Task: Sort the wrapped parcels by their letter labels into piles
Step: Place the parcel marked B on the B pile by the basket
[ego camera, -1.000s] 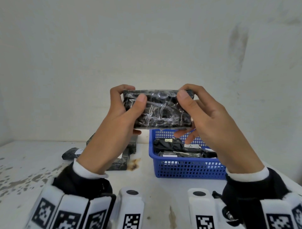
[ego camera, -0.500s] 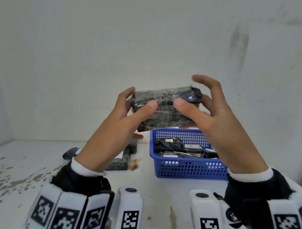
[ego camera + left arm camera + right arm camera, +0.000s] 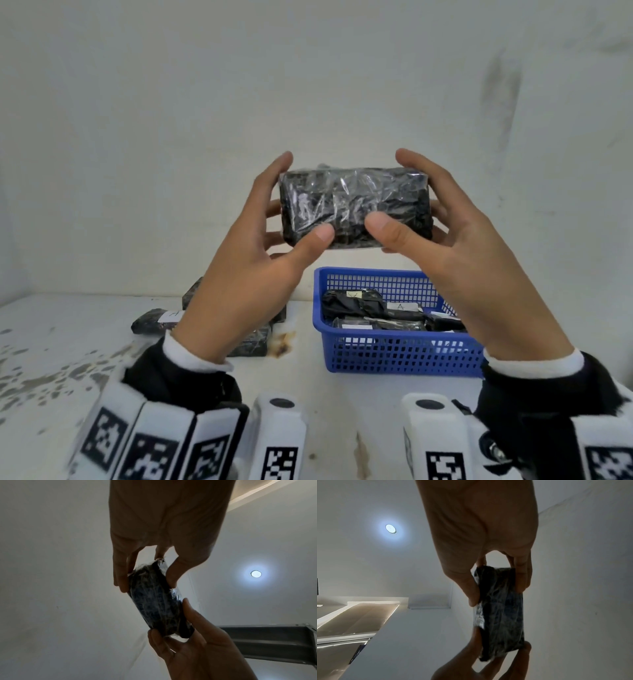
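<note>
Parcel (image 3: 354, 207) between both hands shows no label; basket (image 3: 404, 356) label reads "A".

The parcel (image 3: 354, 207) is up higher now, lifted clear above the blue basket (image 3: 394, 356) where a second ago its lower edge overlapped the far rim. It's been turned too: the broad crinkled face squares up to the head camera. The left hand (image 3: 246, 274) has shifted, fingers spread behind the left end, thumb low on the near face. The right hand (image 3: 455, 253) has opened wider, fingers straighter round the right end, thumb beside the other thumb.
</note>
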`<state>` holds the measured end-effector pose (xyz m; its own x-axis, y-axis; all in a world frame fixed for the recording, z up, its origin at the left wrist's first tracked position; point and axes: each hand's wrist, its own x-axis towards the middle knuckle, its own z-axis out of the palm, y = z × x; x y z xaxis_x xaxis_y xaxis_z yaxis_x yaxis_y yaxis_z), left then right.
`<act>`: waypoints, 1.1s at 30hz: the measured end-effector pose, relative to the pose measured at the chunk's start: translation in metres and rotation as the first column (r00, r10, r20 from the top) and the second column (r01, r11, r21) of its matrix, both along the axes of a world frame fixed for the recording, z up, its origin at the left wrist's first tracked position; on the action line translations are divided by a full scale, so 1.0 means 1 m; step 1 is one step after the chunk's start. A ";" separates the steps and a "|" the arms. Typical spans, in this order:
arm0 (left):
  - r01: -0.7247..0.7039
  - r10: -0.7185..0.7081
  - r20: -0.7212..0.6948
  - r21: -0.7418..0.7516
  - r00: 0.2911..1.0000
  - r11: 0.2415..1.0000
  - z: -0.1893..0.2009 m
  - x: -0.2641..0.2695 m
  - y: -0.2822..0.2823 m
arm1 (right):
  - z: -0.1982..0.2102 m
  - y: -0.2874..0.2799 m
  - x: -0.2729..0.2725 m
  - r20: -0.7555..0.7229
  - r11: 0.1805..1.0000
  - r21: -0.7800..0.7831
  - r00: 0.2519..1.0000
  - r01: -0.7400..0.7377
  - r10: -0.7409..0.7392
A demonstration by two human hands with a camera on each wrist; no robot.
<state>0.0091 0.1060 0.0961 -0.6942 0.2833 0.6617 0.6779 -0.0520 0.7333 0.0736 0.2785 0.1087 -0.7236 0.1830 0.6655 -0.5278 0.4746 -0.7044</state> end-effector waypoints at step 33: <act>-0.042 0.042 -0.003 0.035 0.999 0.999 0.003 0.003 -0.006 | -0.001 -0.004 -0.001 0.004 0.998 -0.060 1.000 0.015 -0.015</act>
<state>0.0118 0.0996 0.0989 -0.7022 0.2306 0.6736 0.6830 -0.0490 0.7288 0.0724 0.2747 0.1082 -0.7230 0.2331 0.6503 -0.5182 0.4396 -0.7337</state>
